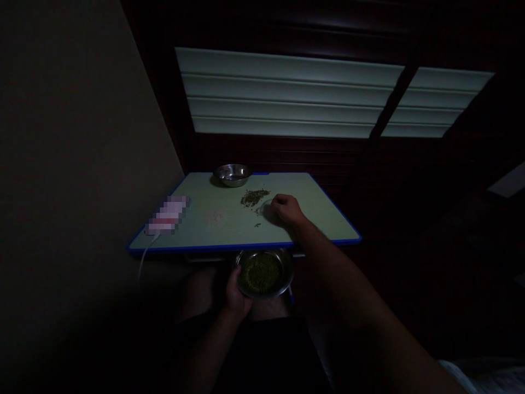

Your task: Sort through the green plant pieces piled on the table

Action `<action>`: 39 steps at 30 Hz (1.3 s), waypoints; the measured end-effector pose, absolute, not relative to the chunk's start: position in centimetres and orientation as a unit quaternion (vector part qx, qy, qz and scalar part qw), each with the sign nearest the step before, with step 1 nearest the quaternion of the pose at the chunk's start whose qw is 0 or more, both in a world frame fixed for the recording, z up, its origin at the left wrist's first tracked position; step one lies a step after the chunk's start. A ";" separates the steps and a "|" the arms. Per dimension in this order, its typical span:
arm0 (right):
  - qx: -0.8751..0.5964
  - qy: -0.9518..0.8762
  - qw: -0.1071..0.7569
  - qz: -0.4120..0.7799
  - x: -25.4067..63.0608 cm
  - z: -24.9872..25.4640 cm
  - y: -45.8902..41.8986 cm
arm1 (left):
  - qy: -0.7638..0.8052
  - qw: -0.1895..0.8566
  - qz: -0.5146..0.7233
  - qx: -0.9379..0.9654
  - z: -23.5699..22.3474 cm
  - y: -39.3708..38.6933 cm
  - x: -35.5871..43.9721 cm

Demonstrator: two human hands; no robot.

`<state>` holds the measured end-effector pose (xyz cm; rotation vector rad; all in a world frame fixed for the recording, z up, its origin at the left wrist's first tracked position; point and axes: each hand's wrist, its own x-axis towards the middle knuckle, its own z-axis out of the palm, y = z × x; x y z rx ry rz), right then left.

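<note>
Presently the left hand (238,297), thumb over the rim, grips a steel bowl (286,268) of green grains (260,272) at lower centre; the right hand (286,208), fingers curled, seems to sort beside the centre pile (254,197), its hold unclear; the next move calls for a steady bowl; the table edge (205,249) intervenes; a second bowl (234,179) stands above.

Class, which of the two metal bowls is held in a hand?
The nearer bowl, off the table: the left hand holds its side, and small green pieces lie inside. The other bowl stands untouched near the table's far edge.
</note>
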<state>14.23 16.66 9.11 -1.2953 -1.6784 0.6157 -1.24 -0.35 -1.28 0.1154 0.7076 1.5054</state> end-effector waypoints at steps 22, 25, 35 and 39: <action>-0.491 -0.688 0.451 0.286 14.0 9.3 16.4 | 0.323 0.672 0.665 0.043 -1.4 -0.3 -1.2; -0.494 -0.685 0.447 0.296 14.0 9.3 16.4 | 0.324 0.670 0.667 0.041 -1.4 -0.3 -1.2; -0.469 -0.691 0.429 0.345 13.8 9.1 16.2 | 0.326 0.675 0.661 0.048 -1.1 -0.4 -1.2; -0.450 -0.687 0.411 0.396 13.9 9.0 16.1 | 0.333 0.673 0.659 0.041 -1.2 -0.3 -1.2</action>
